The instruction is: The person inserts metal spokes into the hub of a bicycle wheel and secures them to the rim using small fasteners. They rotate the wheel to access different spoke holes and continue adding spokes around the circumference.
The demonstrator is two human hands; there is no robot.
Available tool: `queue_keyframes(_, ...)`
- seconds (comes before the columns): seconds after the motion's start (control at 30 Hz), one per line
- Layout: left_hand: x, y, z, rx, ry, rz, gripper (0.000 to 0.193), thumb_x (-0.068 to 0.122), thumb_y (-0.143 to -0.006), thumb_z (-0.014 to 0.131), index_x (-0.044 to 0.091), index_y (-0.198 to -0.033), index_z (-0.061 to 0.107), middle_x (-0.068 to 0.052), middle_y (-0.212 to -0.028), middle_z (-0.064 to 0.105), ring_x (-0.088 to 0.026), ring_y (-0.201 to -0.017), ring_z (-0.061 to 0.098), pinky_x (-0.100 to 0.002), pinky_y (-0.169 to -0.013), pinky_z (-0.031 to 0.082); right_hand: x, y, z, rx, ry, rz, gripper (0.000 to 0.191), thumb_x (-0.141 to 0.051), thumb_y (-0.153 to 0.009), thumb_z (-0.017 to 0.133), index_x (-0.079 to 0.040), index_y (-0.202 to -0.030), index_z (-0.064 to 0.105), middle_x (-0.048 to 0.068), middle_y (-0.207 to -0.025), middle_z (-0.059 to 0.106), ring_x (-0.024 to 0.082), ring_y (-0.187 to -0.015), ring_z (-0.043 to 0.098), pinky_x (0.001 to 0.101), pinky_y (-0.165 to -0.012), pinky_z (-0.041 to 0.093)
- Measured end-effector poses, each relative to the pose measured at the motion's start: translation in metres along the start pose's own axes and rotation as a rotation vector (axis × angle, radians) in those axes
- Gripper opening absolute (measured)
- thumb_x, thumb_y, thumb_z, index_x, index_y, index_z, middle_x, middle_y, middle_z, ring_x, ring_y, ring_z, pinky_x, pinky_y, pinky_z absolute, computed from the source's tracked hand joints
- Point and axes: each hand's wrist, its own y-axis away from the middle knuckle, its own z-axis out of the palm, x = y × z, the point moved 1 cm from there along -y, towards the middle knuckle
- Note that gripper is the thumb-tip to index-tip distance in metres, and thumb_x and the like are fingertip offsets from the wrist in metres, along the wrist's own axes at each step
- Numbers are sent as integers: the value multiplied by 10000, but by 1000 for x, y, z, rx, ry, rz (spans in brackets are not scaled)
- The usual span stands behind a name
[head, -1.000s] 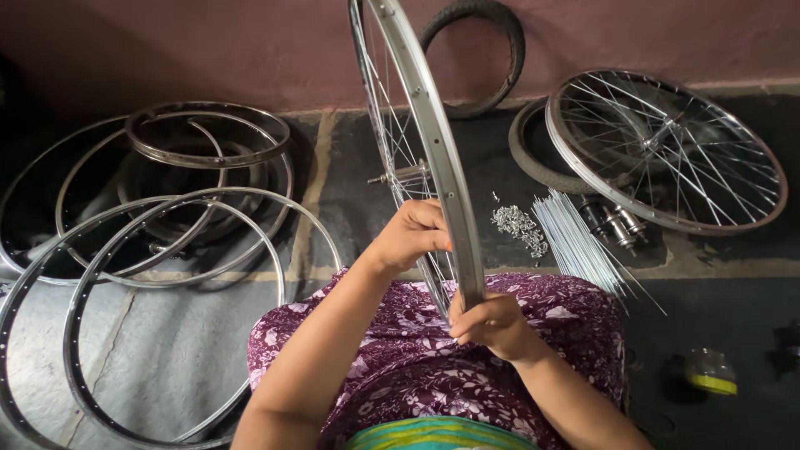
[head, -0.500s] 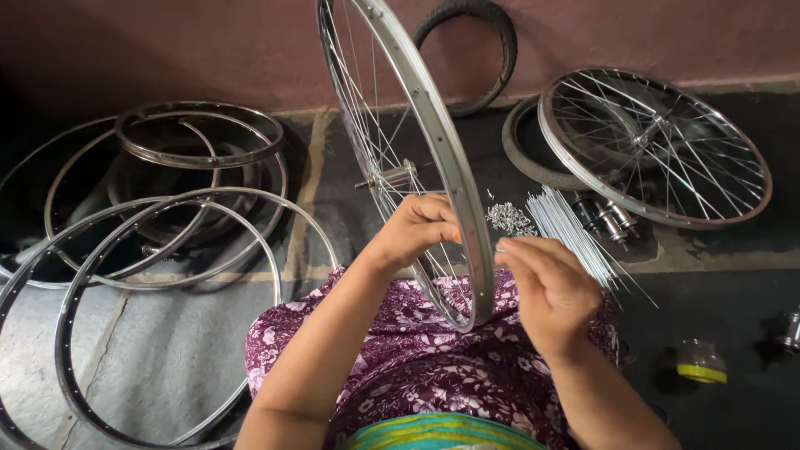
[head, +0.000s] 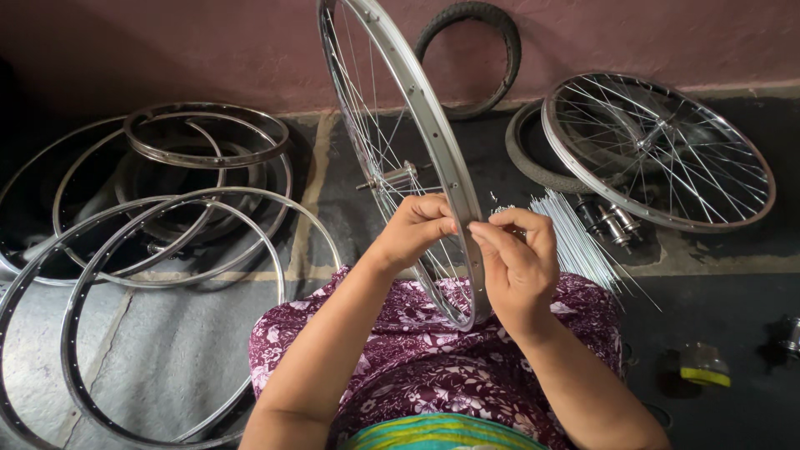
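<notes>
I hold a bicycle wheel upright on my lap, its lower rim resting on my purple flowered dress. My left hand is curled closed on the rim from the left, fingers wrapped over the metal edge. My right hand sits just right of the rim, thumb and fingertips pinched together at the rim edge; something small may be in the pinch, I cannot tell what. The wheel's hub with its axle shows just above my left hand, thin spokes running to the rim.

Packages: one small clear container with a yellow band on the dark floor at right, well apart from my hands. No readable signs.

Counts: one finished spoked wheel lies flat at upper right, on top of one tyre. One more black tyre leans against the pink wall. One bundle of loose spokes lies just beside my right hand. Two or three small hubs lie near the bundle. At left a pile of bare rims, about six, overlapping; exact count unclear.
</notes>
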Motion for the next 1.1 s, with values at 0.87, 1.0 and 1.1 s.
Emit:
queue_keyframes(0.87,8,5,0,-1,3,-35,179,129,-989,739,-11,-1098,761,-60,-1100,718,-148,-1031,675,-308,-944,546,-8,-2,3,-77,251,-332,227,98,-885,724,55,-1104,685,124,-1164,618,260,-1053,652,365,-899,572)
queue_keyframes(1.0,10,4,-5,-47,64,-84,202,111,-982,750,-15,-1140,733,-67,-1089,735,-149,-1025,687,-316,-962,558,-10,2,-3,-157,223,-291,282,111,-870,705,56,-1145,682,138,-1205,597,284,-1050,637,350,-861,552)
queue_keyframes(1.1,9,4,-7,-109,119,-74,227,82,-962,772,-10,-1162,717,-64,-1093,736,-148,-1021,682,-313,-947,551,-8,8,-1,-142,191,-267,320,126,-887,689,57,-1198,670,154,-1252,558,283,-1043,626,332,-853,561)
